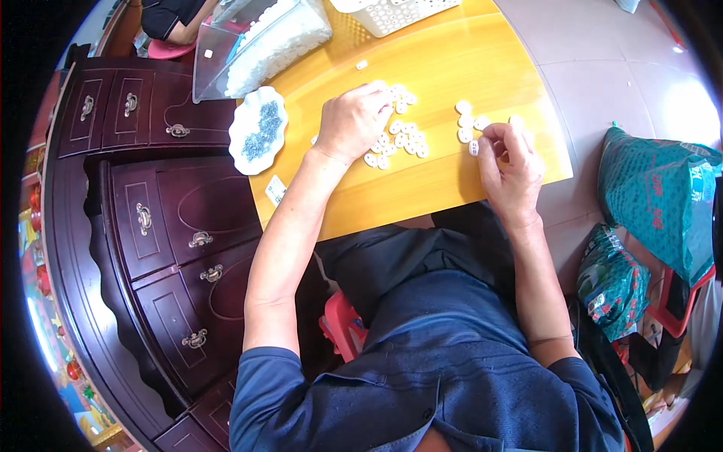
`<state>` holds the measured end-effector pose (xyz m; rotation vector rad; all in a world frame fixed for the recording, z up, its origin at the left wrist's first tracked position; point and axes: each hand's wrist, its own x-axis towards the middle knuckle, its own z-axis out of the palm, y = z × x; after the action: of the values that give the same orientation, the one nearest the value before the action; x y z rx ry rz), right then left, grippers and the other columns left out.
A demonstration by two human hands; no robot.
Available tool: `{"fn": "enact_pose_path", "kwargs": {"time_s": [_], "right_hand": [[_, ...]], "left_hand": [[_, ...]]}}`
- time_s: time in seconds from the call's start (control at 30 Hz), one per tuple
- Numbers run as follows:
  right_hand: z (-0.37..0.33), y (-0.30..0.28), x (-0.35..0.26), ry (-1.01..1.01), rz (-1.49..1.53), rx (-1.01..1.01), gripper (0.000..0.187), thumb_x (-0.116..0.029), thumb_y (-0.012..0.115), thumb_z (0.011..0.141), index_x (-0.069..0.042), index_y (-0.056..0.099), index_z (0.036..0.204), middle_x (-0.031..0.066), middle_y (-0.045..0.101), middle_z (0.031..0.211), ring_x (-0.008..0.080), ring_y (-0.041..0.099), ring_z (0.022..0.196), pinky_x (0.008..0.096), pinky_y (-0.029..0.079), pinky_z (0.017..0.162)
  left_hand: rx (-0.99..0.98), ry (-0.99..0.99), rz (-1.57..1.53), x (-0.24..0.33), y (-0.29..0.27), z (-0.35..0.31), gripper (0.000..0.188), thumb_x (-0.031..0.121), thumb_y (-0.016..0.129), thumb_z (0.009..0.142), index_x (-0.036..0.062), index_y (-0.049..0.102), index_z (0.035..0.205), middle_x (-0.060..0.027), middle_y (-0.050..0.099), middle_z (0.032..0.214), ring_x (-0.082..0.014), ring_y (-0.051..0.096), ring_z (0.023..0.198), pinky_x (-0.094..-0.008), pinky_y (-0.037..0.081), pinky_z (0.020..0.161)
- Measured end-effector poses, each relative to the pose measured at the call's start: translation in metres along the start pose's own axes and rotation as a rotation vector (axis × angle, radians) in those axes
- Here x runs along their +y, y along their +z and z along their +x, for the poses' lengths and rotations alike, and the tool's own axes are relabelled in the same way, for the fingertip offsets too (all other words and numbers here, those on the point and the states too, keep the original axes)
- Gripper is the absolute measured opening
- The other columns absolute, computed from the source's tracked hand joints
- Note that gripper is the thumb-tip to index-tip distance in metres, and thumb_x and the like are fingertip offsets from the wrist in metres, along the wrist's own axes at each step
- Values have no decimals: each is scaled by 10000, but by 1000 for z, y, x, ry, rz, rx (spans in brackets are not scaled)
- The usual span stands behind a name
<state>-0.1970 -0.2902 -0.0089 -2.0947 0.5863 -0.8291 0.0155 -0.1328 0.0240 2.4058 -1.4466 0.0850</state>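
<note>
At a yellow table (444,184), a person's left hand (352,120) curls over white discs (410,139) while the right hand (514,169) bends beside a second cluster; I cannot tell what either grips. Pieces this small reward a light fingertip pinch. On view: one scalloped dish (243,153), one clear bin (213,75), one basket (392,20), discs too crowded to count.
</note>
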Motion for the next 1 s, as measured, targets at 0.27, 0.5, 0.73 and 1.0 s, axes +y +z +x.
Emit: {"fn": "enact_pose_path", "kwargs": {"time_s": [0.27, 0.5, 0.73, 1.0], "right_hand": [[-2, -1, -7, -144, 129, 50, 127, 18, 730, 850, -53, 668, 935, 67, 678, 831, 179, 656, 666, 289, 536, 625], [-4, 2, -13, -170, 155, 18, 132, 32, 733, 843, -58, 662, 910, 65, 674, 794, 178, 661, 656, 287, 536, 612], [-7, 3, -17, -176, 172, -32, 126, 31, 731, 845, -53, 653, 898, 75, 681, 810, 193, 666, 653, 292, 538, 603], [-7, 5, -20, -195, 193, -50, 122, 35, 724, 846, -49, 650, 893, 78, 679, 811, 196, 664, 652, 295, 536, 599]], "left_hand": [[-75, 9, -49, -4, -7, 7, 102, 180, 702, 901, 133, 766, 966, -64, 730, 927, -299, 701, 808, -393, 559, 701], [-88, 45, -31, -5, 1, 13, 108, 203, 698, 907, 139, 763, 965, -73, 728, 919, -295, 706, 823, -393, 564, 707], [-184, 97, 109, 0, -1, 20, 233, 184, 601, 899, 135, 744, 1077, -116, 716, 910, -328, 715, 870, -457, 579, 756], [22, 42, -94, -1, -15, 1, 44, 80, 647, 884, 42, 624, 883, -107, 648, 754, -238, 658, 641, -374, 517, 602]]}}
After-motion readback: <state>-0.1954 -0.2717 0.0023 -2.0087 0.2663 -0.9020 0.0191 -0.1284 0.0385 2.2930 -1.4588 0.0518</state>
